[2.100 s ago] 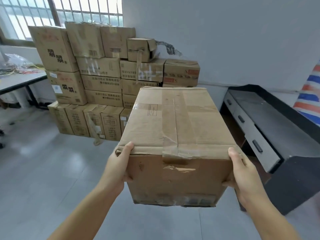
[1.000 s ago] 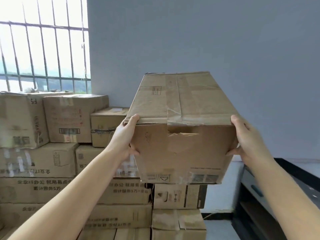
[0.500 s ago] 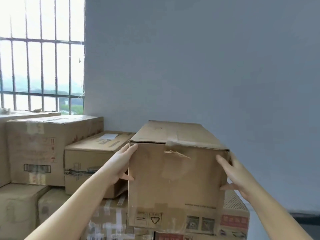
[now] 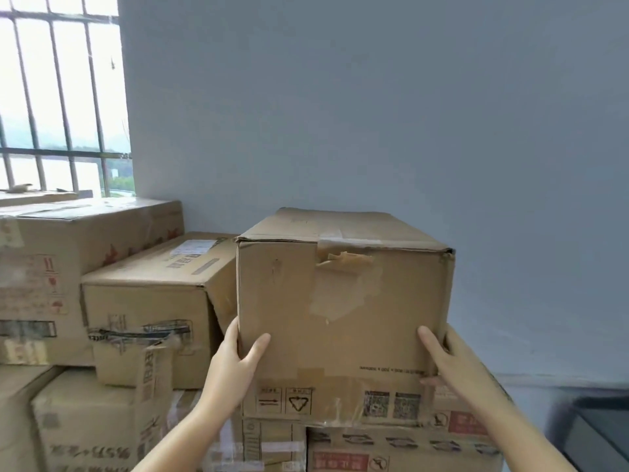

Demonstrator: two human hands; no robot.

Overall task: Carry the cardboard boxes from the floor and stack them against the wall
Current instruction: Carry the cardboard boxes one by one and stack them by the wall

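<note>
Both hands, left (image 4: 235,362) and right (image 4: 452,362), grasp the box (image 4: 343,321), thumbs across its front; it seemingly rests on the stack (image 4: 401,447).

Both bare arms reach forward, the left hand (image 4: 235,362) and right hand (image 4: 452,364) clasping opposite lower corners, thumbs in front.

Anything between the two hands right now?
Head view: the tall taped cardboard box fills that stretch; left hand and right hand clasp its lower front corners.
</note>
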